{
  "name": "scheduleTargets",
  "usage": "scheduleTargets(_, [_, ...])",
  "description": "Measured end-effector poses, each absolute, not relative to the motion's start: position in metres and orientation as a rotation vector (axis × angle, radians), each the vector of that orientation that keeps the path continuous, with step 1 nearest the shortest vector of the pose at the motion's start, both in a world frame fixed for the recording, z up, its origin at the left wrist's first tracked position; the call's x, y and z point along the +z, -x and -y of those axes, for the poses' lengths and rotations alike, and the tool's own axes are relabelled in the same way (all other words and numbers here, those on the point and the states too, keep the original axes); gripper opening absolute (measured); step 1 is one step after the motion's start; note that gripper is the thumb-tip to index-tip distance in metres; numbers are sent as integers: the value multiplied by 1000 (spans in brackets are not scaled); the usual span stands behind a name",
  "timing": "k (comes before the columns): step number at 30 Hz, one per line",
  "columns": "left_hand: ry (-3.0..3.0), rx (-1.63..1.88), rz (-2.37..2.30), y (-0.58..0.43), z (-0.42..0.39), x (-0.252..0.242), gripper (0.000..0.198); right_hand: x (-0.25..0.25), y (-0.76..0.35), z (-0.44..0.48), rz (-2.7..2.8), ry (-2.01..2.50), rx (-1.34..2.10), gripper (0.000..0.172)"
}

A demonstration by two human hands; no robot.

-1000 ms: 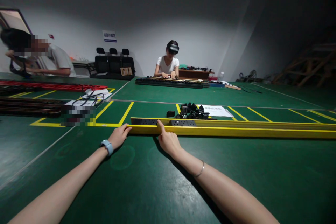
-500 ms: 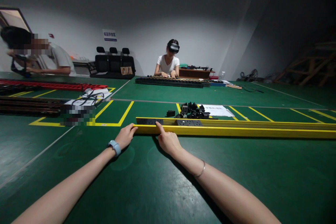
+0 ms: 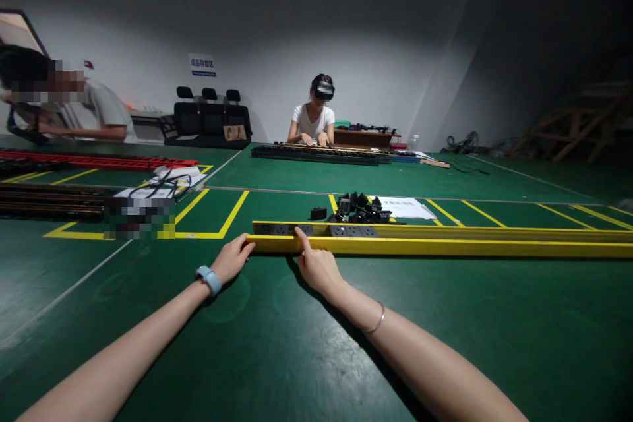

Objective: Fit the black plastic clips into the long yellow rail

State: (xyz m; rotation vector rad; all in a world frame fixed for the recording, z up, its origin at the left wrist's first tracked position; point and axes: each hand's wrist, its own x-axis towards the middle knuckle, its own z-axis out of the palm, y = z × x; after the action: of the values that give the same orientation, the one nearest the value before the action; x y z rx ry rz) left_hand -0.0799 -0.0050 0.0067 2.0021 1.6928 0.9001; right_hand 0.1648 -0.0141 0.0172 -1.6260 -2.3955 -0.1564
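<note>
A long yellow channel (image 3: 445, 246) lies across the green table in front of me, its right part running out of view. Black socket modules sit inside it: one group (image 3: 279, 229) near the left end, another group (image 3: 352, 231) further right with a gap between them. My left hand (image 3: 231, 258) is closed around the channel's left end, thumb and fingers pinching its edge. My right hand (image 3: 316, 267) reaches over the near wall, index finger stretched onto the left socket group and the other fingers curled. Behind the channel is a heap of small black parts (image 3: 361, 208).
One loose black part (image 3: 318, 213) and a printed sheet (image 3: 405, 208) lie beside the heap. Dark rails (image 3: 54, 201), red rails (image 3: 123, 162) and cables (image 3: 163, 186) are at left. Two people work across the table, one (image 3: 312, 120) behind stacked rails (image 3: 316, 155).
My right index finger has shifted slightly right along the left socket group, uncovering more of it. My left hand keeps its hold on the channel's end. The view has shifted a little.
</note>
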Motion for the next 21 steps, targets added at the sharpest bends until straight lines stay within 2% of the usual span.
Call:
scheduleTargets(4, [-1987, 903, -1703, 81, 3, 6, 25, 17, -165, 14, 2436, 1614, -199, 70])
scheduleTargets(14, [-1937, 904, -1731, 82, 2, 7, 27, 17, -163, 13, 2368, 1704, -116, 61])
scheduleTargets(21, [-1910, 903, -1687, 84, 0, 3, 28, 16, -162, 15, 2285, 1761, -78, 60])
